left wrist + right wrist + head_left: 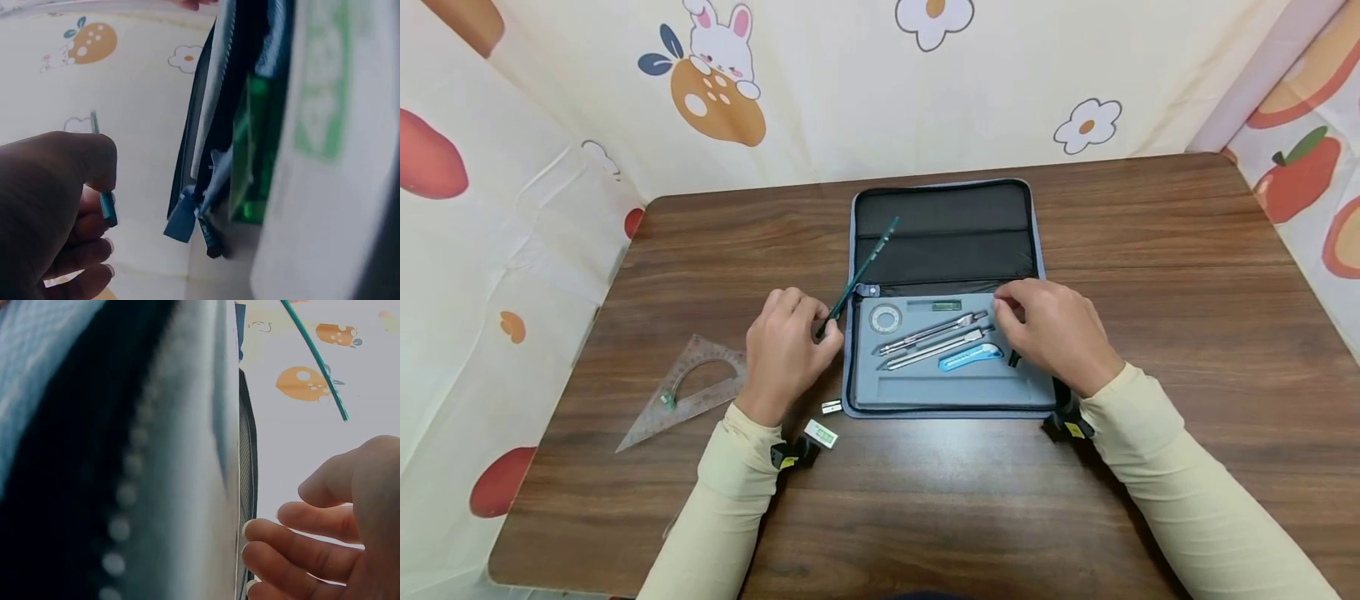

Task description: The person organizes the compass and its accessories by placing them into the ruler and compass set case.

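Note:
My left hand [792, 350] pinches a dark green pencil [874, 254] near one end, left of the open zip case [847, 379]. The pencil slants up over the case's hinge; the left wrist view shows its held end below the thumb. A second dark green pencil end [211, 240] shows by the case's zip tab. My right hand [1054, 332] hangs over the right side of the blue-grey tray [925, 389], fingers loosely bent with nothing between them in the right wrist view. In the tray lie two compasses [934, 337], a light blue cutter [970, 357] and a small round protractor [885, 318].
A clear set square [688, 400] lies on the table to the left, under my left hand's side. A white and green eraser [821, 433] and a metal sharpener [831, 407] sit at the case's near left corner. A patterned cloth [850, 108] rises behind the table.

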The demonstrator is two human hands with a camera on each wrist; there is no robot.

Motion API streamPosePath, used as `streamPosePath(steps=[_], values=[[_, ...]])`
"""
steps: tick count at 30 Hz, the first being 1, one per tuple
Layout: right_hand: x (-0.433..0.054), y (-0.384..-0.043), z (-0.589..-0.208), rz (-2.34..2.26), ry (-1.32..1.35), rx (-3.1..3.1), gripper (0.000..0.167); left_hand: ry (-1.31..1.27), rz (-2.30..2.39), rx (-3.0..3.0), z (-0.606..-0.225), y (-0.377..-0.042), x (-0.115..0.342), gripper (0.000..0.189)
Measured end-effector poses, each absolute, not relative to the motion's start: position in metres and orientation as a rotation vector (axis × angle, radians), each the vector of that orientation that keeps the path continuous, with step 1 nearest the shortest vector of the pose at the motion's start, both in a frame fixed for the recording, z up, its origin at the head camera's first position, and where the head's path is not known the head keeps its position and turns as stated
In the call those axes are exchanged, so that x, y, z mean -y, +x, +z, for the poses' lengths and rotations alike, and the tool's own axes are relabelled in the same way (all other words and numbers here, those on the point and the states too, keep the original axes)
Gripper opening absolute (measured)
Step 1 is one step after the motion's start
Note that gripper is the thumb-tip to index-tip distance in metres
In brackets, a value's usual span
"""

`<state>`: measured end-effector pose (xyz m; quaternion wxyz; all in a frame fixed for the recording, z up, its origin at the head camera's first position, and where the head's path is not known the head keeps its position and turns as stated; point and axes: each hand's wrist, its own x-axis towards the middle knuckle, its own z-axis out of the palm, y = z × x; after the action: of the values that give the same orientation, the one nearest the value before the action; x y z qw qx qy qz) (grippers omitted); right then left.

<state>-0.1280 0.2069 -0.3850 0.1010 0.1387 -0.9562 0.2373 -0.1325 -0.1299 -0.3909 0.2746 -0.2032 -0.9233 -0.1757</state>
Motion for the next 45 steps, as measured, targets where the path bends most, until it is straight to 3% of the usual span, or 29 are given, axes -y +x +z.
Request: streamPosePath(steps=[7, 17, 22, 34, 45], values=[[-0.203, -0.124, -0.381, 0.718, 0.500, 2.746, 0.026, -0.745, -0.513, 2.426, -0.388, -0.128, 0.124, 0.009], [-0.202, -0.123, -0.380, 0.713, 0.666, 2.594, 0.045, -0.936, -0.503, 2.434, -0.392, -0.123, 0.112, 0.012], [-0.204, -0.124, -0.382, 0.733, 0.694, 2.514, 0.040, -0.956, -0.506, 2.430, -0.393, -0.123, 0.111, 0.012], [-0.211, -0.124, -0.372, 0.802, 0.790, 2.601, 0.007, -0.980, -0.550, 2.408, -0.394, -0.123, 0.113, 0.014], [-0.227, -0.124, -0.357, 0.917, 1.008, 2.909, 0.008, -1.042, -0.587, 2.376, -0.394, -0.124, 0.113, 0.011]])
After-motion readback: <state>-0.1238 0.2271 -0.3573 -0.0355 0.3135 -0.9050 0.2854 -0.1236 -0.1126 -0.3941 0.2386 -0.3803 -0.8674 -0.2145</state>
